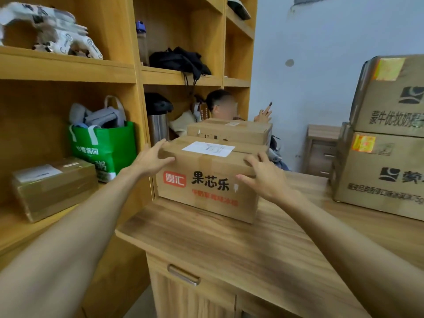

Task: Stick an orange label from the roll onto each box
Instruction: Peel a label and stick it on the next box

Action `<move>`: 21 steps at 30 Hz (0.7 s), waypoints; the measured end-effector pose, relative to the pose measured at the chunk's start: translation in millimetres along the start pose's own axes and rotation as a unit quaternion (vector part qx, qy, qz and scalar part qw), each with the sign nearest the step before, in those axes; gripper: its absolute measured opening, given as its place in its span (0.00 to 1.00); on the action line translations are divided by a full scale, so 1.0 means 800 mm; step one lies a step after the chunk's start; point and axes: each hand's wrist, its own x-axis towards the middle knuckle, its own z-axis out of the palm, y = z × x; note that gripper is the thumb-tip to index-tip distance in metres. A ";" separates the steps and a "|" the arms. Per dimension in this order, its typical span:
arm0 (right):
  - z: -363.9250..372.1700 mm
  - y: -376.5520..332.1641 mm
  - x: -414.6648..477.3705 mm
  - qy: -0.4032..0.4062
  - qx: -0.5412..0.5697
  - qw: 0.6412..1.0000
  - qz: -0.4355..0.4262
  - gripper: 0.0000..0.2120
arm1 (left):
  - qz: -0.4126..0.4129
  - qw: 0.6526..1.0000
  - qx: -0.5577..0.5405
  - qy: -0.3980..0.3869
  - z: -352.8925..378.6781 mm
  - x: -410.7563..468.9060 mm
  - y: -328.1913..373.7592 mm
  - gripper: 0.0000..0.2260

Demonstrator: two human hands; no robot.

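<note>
Bracing the brown cardboard box with red logo point(206, 193) on the wooden tabletop point(229, 249), left grip point(151, 159) and right grip point(263, 177) spread flat on its top corners: best slid evenly, label roll unseen.

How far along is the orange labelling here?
Done: the upper brown cardboard box and lower brown box carry orange labels. In hand: left hand and right hand touch the red-logo cardboard box, no orange showing. Left: it and the plain carton behind.
</note>
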 end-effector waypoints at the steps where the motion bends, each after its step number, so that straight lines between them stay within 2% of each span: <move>1: 0.000 0.002 -0.001 0.005 0.005 1.000 -0.006 0.27 | 0.009 1.000 -0.012 -0.002 0.000 0.000 -0.001 0.34; 5: -0.009 0.017 -0.015 0.010 0.025 0.999 -0.016 0.28 | 0.068 0.996 -0.056 0.019 0.010 -0.016 -0.004 0.28; 9: -0.038 0.044 -0.049 0.009 0.019 0.999 -0.026 0.26 | 0.092 0.993 -0.072 0.034 0.023 -0.043 0.004 0.25; 15: -0.105 0.110 -0.131 -0.004 -0.002 1.000 0.002 0.26 | 0.151 0.984 -0.077 0.060 0.061 -0.101 0.069 0.24; 21: -0.169 0.192 -0.210 -0.021 0.026 0.999 0.035 0.26 | 0.231 0.965 -0.118 0.039 0.097 -0.149 0.151 0.21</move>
